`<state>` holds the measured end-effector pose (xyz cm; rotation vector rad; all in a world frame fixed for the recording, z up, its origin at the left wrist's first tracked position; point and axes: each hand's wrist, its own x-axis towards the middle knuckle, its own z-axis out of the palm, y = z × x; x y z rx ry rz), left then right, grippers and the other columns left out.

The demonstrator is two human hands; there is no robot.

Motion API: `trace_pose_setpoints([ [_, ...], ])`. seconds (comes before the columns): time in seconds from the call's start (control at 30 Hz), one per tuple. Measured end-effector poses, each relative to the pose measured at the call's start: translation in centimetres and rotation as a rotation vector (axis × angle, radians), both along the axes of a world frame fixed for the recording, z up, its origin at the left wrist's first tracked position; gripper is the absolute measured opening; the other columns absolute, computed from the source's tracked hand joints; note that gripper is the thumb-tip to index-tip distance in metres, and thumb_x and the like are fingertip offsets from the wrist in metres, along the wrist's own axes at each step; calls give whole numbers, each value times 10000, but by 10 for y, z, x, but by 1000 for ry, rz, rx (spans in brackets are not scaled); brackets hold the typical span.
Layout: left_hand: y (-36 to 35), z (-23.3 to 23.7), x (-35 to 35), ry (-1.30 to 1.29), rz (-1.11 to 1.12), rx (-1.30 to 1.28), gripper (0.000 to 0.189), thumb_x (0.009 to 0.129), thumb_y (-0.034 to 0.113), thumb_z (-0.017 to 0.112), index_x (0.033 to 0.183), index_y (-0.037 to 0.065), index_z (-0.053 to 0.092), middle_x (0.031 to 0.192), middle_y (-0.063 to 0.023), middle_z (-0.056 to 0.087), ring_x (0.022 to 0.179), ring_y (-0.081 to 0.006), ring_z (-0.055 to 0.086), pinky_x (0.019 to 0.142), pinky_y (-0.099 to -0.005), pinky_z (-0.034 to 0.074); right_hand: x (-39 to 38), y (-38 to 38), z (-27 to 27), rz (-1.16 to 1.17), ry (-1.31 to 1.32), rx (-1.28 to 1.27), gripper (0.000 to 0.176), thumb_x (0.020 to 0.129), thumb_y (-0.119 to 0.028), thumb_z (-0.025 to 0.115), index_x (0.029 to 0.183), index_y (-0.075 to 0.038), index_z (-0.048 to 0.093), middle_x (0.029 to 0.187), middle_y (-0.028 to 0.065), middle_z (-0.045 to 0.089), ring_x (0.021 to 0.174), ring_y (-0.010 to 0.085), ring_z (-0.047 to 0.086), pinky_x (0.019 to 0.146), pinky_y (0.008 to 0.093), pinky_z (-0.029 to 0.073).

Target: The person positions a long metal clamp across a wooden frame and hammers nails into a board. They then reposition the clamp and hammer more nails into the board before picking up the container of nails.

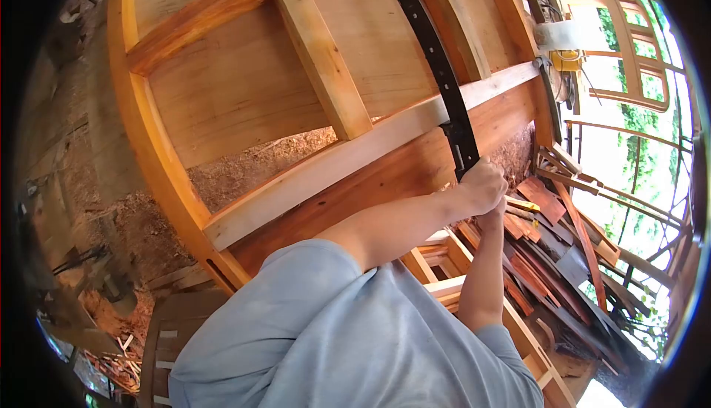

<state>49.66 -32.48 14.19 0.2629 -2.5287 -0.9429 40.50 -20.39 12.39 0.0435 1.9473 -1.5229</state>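
Observation:
A long black bar clamp (431, 51) with holes along its bar lies across a large wooden frame (326, 164). My left hand (483, 184) is closed in a fist at the clamp's near end, where its handle is mostly hidden by the fingers. Just below it, my right hand (495, 214) is also closed and touches or nearly touches the left one. What the right fingers hold, if anything, is out of sight. The frame has a light crossrail, short braces (322, 56) and plywood panels (229, 89).
Stacked reddish and dark offcuts (548, 260) lie to the right, with a small yellow object (521, 204) near my hands. Another slatted wooden frame (529, 341) stands close below my right arm. Sawdust covers the floor (141, 223) at left. A window-like wooden frame (629, 49) stands at the far right.

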Motion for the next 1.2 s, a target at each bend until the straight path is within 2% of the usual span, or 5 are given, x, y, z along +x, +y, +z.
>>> trace_pose_setpoints([
  [0.23,-5,5,4,18,-49,20,180,807,221,600,787,146,762,890,-74,703,885,-212,679,844,-386,417,-22,11,-30,-89,-12,52,436,991,-397,560,1237,-37,560,1147,109,639,998,236,656,804,391,555],
  [0.43,-7,5,7,-1,-33,-17,144,778,202,619,782,137,747,882,-85,684,868,-227,680,850,-403,427,31,30,1,671,1377,383,514,917,-317,657,1319,-14,549,1270,172,594,1229,369,531,1054,461,399],
  [0.63,-5,1,7,52,28,-36,130,745,169,613,726,87,713,827,-102,653,805,-262,667,795,-416,437,7,53,-2,959,1559,405,580,789,-351,765,1280,-90,601,1403,148,498,1339,388,431,1126,541,306],
  [0.83,-7,7,9,11,43,-116,82,717,137,630,690,75,679,794,-95,621,787,-244,654,735,-419,424,-31,46,-18,1178,1659,81,510,703,-351,814,1129,-139,633,1155,87,576,1143,313,550,1064,530,398],
  [1.2,-10,15,13,-50,21,-122,82,715,118,623,688,47,592,776,-93,557,744,-280,609,703,-428,413,-29,27,-84,686,1735,-321,366,733,-202,715,1051,-134,547,992,100,529,941,331,553,914,524,468],
])
